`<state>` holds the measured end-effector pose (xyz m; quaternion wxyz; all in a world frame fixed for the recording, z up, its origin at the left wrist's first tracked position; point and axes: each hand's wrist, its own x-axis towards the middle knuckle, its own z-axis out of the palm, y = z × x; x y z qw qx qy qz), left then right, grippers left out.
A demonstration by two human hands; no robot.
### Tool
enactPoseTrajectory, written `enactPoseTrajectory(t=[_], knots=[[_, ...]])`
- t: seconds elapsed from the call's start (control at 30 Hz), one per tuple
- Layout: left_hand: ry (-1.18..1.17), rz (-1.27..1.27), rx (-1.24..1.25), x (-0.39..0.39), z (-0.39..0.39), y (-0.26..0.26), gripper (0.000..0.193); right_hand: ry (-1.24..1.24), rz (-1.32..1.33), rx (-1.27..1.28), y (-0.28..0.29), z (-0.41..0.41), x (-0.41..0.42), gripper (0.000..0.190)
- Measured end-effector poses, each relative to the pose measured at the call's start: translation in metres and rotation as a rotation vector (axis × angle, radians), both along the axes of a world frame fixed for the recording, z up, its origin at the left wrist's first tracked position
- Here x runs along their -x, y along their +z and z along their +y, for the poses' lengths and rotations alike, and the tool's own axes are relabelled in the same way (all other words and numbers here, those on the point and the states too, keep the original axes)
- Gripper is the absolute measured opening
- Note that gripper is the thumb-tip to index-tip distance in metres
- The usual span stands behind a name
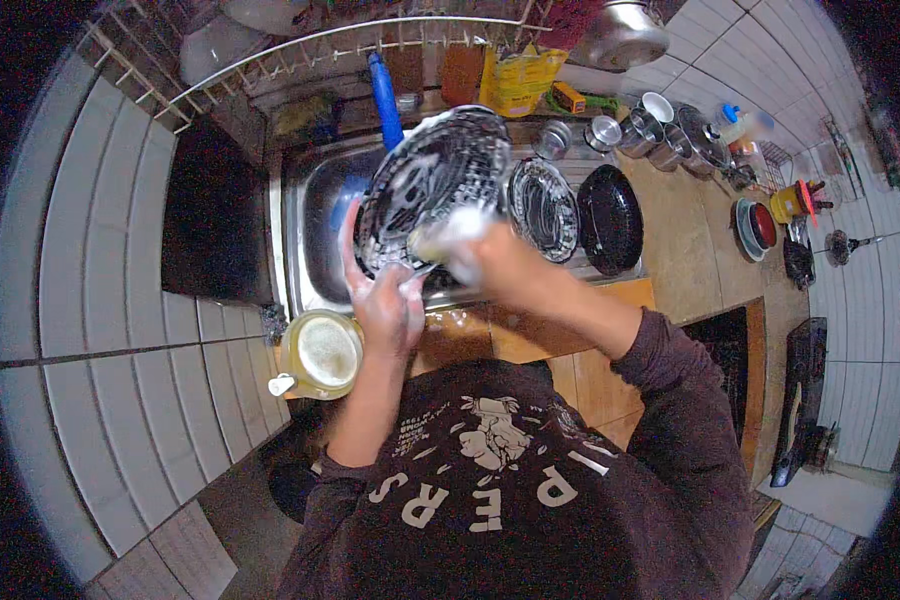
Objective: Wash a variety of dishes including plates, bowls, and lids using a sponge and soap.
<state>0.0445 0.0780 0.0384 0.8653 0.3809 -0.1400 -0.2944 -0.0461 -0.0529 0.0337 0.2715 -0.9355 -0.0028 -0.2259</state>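
A large dark oval dish (427,176), streaked with white suds, is tilted up over the stainless steel sink (319,281). My left hand (386,300) grips its lower left rim, thumb on the near edge. Blurred by motion, my right hand (476,244) presses a foamy, pale yellowish sponge (431,244) against the dish's lower right part. Foam covers both hands. To the right, a sudsy oval dish (544,210) lies on the drainboard, beside a black oval pan (610,219).
A yellowish bucket (300,360) with foamy liquid stands left of my left forearm. Behind the sink are a blue pipe (384,97), a yellow pouch (523,81) and a wire rack (330,36). Metal cups (640,129) and stacked bowls (750,229) sit to the right.
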Motion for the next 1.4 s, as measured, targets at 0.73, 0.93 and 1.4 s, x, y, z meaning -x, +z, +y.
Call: enactPoseTrajectory(t=[0.73,0.93,1.4], knots=[[-0.156,0.173,0.05,0.007,-0.005,0.0,0.094,-0.145,-0.199,-0.206,0.013,-0.023,-0.045,0.022],[-0.122,0.065,-0.048,0.008,-0.002,-0.011,0.096,-0.005,-0.151,-0.227,0.014,-0.008,-0.044,0.017],[-0.08,0.18,0.014,0.001,-0.001,-0.002,0.093,0.024,-0.122,-0.026,0.002,-0.026,-0.04,0.028]])
